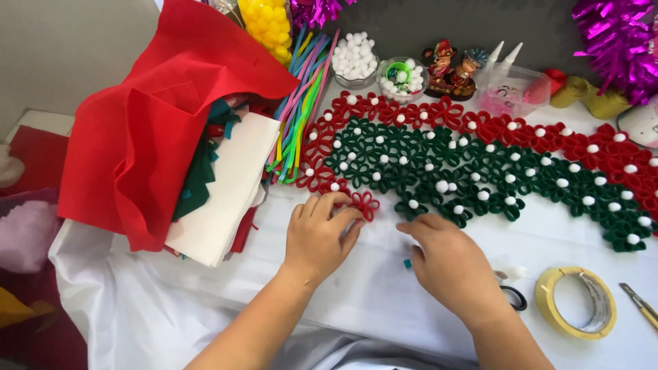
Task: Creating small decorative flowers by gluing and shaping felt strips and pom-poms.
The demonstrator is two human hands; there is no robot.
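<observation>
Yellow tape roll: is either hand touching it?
No, the yellow tape roll lies alone at the lower right of the white cloth, clear of the right hand and the left hand.
</observation>
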